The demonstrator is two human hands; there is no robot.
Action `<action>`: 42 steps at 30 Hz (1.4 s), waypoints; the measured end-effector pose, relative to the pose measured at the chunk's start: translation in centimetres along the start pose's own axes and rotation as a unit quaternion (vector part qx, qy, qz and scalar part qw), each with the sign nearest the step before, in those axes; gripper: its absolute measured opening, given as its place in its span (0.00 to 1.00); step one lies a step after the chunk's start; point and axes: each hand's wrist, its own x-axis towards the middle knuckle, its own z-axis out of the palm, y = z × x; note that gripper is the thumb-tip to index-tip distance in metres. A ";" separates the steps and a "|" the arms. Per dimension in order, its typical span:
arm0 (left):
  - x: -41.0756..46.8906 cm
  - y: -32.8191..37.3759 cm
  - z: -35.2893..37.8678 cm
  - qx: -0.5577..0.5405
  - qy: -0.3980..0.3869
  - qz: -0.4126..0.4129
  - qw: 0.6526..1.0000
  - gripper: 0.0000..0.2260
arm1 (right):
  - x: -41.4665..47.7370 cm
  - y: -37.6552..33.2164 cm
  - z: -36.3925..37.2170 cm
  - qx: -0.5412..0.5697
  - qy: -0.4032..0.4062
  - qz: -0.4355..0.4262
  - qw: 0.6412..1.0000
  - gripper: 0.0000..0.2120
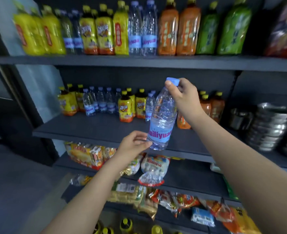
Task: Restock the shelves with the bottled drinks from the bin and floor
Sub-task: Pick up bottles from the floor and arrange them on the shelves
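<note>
The right hand (183, 97) pinches the water bottle (163, 119) by its cap above the middle shelf (88, 127). The open left hand (132, 144) touches its base. Such a small grip may slip.

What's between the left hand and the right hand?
The water bottle, in the head view: the right hand pinches its cap, and the left hand touches its base.

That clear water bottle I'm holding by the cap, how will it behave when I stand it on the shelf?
The water bottle looks thin-walled and crinkled, so it probably dents under a squeeze. Tall and narrow, it may tip if set down tilted, as it hangs now from the right hand. Being round, it would likely roll if toppled.
</note>
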 end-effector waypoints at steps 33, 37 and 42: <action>3.9 13.8 -12.4 0.064 0.077 0.123 0.987 0.04 | 11.8 -14.0 6.9 0.013 -0.066 -0.099 0.993 0.19; 5.6 13.9 -17.9 0.062 0.077 0.134 0.986 0.03 | 13.3 -15.7 12.1 0.023 -0.060 -0.104 0.993 0.18; 8.1 14.6 -26.0 0.048 0.074 0.146 0.985 0.02 | 15.7 -17.6 19.7 0.035 -0.037 -0.102 0.993 0.20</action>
